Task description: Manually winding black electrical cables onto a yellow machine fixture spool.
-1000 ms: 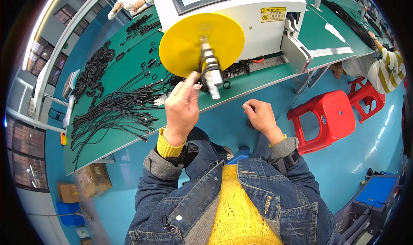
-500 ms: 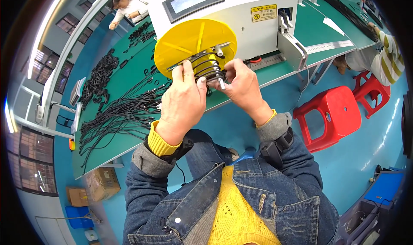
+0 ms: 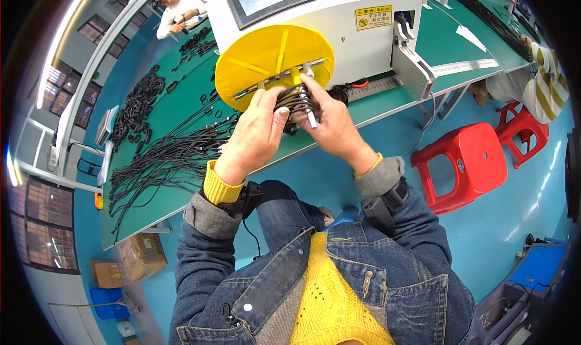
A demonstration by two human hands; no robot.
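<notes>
A coil of black cable (image 3: pixel 295 103) sits around the metal pegs (image 3: pixel 310 118) of a winding machine, in front of its yellow disc (image 3: pixel 248 60). My left hand (image 3: pixel 257 127) grips the coil from the left, thumb toward me and fingers behind. From the right, my right hand (image 3: pixel 333 124) closes on the same coil, its fingers reaching up near the disc. The white machine body (image 3: pixel 339 48) with a screen (image 3: pixel 269 3) stands behind. My fingers cover parts of the coil.
Many black cables (image 3: pixel 175 148) lie on the green table (image 3: pixel 163 203) at left, beside a pile of black parts (image 3: pixel 136 112). Red-handled pliers (image 3: pixel 359 83) and a steel ruler (image 3: pixel 381 86) lie right of the disc. Red stools (image 3: pixel 466 166) stand at right. A co-worker (image 3: pixel 184 9) is at far left.
Both hands have closed in on the coil; its loops, spread along the pegs before, are now bunched together. My right fingers have moved up toward the disc.
</notes>
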